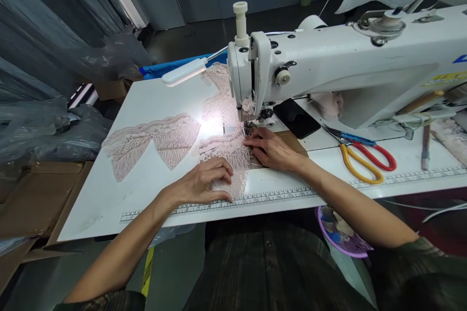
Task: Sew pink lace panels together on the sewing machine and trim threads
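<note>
A pale pink lace piece (233, 160) lies under the needle area of the white sewing machine (248, 73). My right hand (270, 148) is just right of the presser foot (247, 129), its fingers closed on the lace's right edge. My left hand (209, 182) rests on the lower left of the same piece, fingers bent and thumb spread apart from them. Behind the needle, more pink lace (219, 102) stretches toward the far edge. Another scalloped lace piece (156, 138) lies flat on the table to the left.
Yellow-and-red-handled scissors (361, 155) and a black phone (297, 117) lie right of my right hand. A ruler strip (270, 198) runs along the white table's front edge. A lamp (186, 72) shines beside the needle. Below the table stands a purple basket (350, 248).
</note>
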A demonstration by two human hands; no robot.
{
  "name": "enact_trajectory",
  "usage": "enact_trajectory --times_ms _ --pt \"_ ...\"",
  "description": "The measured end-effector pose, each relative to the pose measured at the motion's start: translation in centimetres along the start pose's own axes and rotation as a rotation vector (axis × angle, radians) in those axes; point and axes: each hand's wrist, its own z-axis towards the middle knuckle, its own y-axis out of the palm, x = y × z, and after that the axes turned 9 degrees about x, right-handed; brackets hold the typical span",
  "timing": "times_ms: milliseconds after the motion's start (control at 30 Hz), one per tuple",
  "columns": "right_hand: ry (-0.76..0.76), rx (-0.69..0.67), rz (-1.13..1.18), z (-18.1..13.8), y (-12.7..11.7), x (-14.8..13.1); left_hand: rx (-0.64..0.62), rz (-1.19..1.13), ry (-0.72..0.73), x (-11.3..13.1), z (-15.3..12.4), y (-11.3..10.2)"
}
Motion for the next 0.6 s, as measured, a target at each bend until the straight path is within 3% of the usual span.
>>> enact_trajectory --times_ms 233,300,467,600 --pt "0.017 0.020 0.021 -0.4 0.1 0.4 -0.030 0.042 -0.007 0.0 -0.3 -0.1" --pt "0.043 0.029 0.051 -0.5 0.1 0.5 0.024 0.022 0.012 -0.1 -0.2 -0.1" --pt "0.095 0.067 0.109 -0.3 0.0 0.8 0.305 0.137 0.229 -0.3 0.1 0.6" --pt "0.070 0.083 0.129 -0.2 0.0 0.1 0.242 0.306 0.382 -0.3 0.2 1.7"
